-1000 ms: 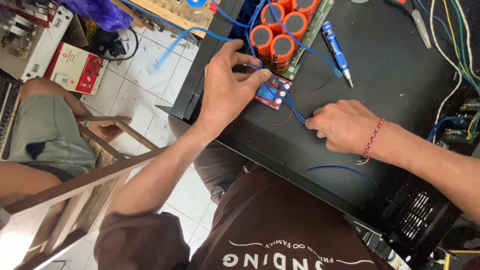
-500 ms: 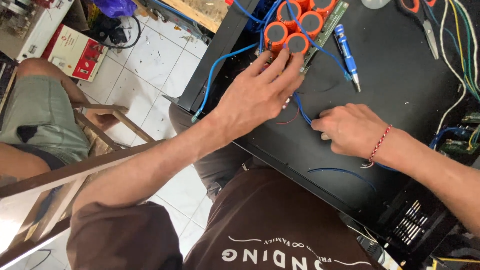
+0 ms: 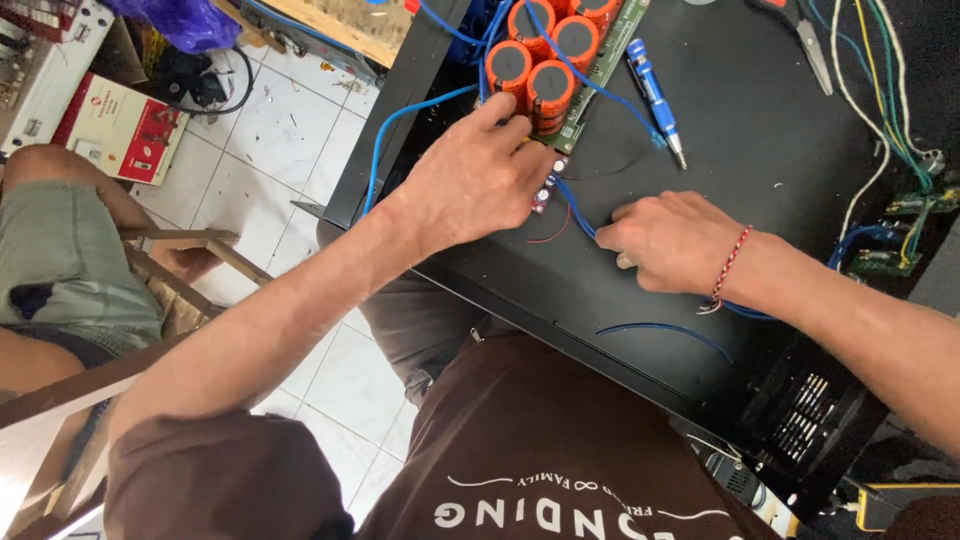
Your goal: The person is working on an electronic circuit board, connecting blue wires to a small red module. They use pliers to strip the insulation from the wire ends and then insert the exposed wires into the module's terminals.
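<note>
Left hand rests curled on the edge of a green circuit board w/ orange capacitors, fingertips touching the nearest one, on a black table. Right hand, closed, pinches a blue wire running from the board. Blue screwdriver lies just beside the board; scissors farther off.

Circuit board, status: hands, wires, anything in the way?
Left hand on circuit board beside orange capacitors. Right hand pinching blue wire. Blue screwdriver lies clear.
</note>
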